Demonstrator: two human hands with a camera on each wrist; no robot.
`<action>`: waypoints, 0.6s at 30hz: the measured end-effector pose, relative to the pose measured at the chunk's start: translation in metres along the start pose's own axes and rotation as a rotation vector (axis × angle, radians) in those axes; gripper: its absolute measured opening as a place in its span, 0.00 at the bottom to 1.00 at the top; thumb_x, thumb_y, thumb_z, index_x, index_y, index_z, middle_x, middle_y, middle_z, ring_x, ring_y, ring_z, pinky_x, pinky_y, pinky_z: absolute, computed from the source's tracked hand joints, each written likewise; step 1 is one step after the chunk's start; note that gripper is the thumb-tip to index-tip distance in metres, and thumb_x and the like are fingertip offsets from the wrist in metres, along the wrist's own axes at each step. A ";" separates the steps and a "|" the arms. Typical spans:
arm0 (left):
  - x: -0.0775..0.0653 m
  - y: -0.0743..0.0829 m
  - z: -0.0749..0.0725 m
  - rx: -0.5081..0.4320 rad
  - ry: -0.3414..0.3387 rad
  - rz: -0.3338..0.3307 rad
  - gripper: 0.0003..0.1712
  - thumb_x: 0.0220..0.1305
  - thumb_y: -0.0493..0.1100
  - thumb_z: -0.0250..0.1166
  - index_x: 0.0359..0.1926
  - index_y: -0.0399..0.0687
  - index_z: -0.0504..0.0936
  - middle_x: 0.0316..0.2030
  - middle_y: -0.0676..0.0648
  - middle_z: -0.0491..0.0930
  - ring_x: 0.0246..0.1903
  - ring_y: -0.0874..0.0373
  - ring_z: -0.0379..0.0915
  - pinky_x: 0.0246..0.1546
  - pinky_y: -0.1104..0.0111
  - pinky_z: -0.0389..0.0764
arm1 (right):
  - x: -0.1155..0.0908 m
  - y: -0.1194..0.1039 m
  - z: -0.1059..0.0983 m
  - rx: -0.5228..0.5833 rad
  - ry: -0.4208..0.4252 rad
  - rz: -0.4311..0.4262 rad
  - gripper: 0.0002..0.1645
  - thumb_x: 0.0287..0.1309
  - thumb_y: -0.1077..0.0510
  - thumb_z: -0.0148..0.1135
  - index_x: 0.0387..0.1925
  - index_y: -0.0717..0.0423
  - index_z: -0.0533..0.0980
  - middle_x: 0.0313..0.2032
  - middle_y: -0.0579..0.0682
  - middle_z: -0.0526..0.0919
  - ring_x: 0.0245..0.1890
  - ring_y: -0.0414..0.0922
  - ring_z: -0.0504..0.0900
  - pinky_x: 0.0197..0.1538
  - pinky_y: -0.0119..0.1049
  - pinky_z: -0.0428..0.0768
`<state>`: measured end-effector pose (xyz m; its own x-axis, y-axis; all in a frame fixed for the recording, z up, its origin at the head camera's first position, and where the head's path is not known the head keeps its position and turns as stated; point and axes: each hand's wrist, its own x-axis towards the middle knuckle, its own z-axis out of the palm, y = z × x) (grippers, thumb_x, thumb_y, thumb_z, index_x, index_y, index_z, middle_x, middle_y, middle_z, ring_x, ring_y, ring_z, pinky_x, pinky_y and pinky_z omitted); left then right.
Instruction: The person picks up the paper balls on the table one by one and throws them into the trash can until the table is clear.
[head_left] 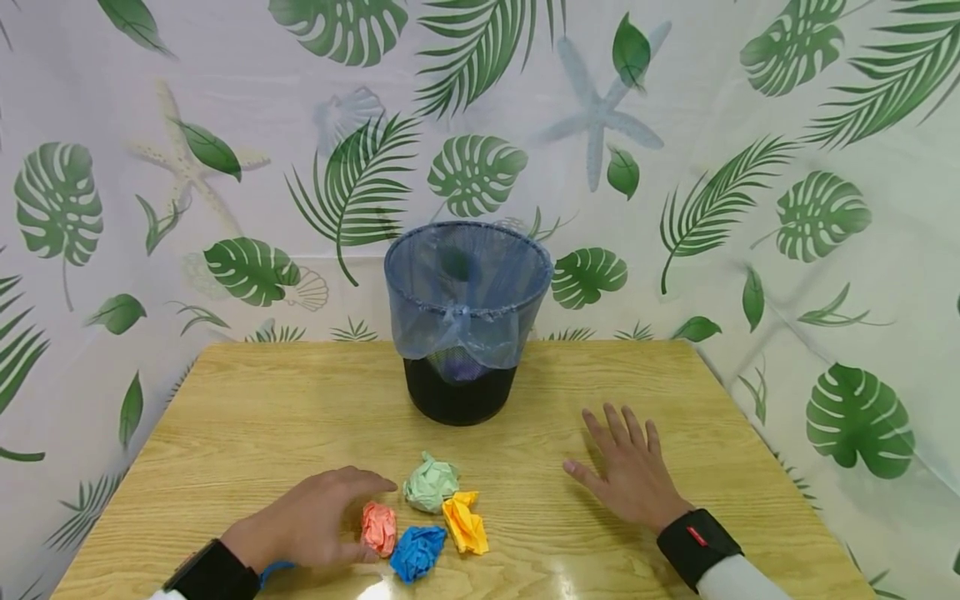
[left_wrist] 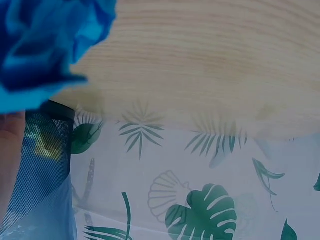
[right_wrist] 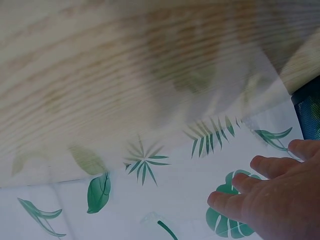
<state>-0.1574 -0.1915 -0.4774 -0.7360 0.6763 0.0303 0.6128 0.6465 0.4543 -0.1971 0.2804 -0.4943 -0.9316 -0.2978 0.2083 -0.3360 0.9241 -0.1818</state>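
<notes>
My left hand (head_left: 318, 517) reaches in from the left, its forefinger and thumb spread on either side of a pink crumpled paper ball (head_left: 378, 528). Close by lie a green paper ball (head_left: 431, 485), a yellow one (head_left: 466, 523) and a blue one (head_left: 417, 553). Another bit of blue (head_left: 277, 570) peeks out beside the left wrist, mostly hidden; crumpled blue paper (left_wrist: 45, 50) looms large in the left wrist view. Over the table's right side, my right hand (head_left: 633, 475) is spread with fingers extended and holds nothing.
A black mesh wastebasket (head_left: 461, 396) lined with a translucent blue bag (head_left: 480, 329) stands at the back middle of the wooden table (head_left: 300, 400). Something yellow (left_wrist: 47, 145) shows through its mesh. A leaf-patterned curtain (head_left: 247, 192) hangs behind and along the sides.
</notes>
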 end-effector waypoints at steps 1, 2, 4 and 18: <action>0.000 0.000 0.001 0.002 0.000 0.014 0.40 0.57 0.64 0.74 0.67 0.55 0.78 0.61 0.55 0.79 0.61 0.52 0.75 0.59 0.47 0.78 | 0.000 0.000 0.000 0.001 0.001 0.000 0.50 0.69 0.28 0.53 0.80 0.52 0.58 0.77 0.68 0.56 0.76 0.71 0.49 0.71 0.75 0.43; 0.001 0.000 0.003 0.002 0.000 0.026 0.39 0.57 0.62 0.75 0.66 0.54 0.79 0.61 0.56 0.79 0.60 0.53 0.76 0.59 0.48 0.79 | 0.000 0.001 0.001 0.001 0.001 0.000 0.50 0.69 0.28 0.53 0.80 0.52 0.58 0.77 0.68 0.55 0.76 0.71 0.48 0.71 0.75 0.43; 0.003 -0.001 0.005 0.004 -0.001 0.049 0.36 0.56 0.59 0.76 0.65 0.54 0.80 0.58 0.57 0.81 0.58 0.56 0.77 0.58 0.51 0.80 | -0.001 0.001 0.002 0.003 0.004 -0.002 0.50 0.69 0.28 0.53 0.80 0.52 0.58 0.77 0.68 0.56 0.77 0.71 0.48 0.71 0.75 0.42; 0.007 -0.005 -0.002 0.021 0.051 -0.039 0.28 0.70 0.62 0.65 0.59 0.49 0.84 0.55 0.52 0.84 0.56 0.53 0.80 0.57 0.53 0.81 | -0.002 0.000 -0.001 -0.003 0.015 -0.012 0.50 0.69 0.28 0.54 0.80 0.53 0.59 0.76 0.69 0.57 0.76 0.71 0.49 0.71 0.75 0.43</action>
<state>-0.1661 -0.1912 -0.4781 -0.7725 0.6323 0.0583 0.5893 0.6797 0.4368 -0.1950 0.2817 -0.4935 -0.9254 -0.3053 0.2244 -0.3467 0.9213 -0.1763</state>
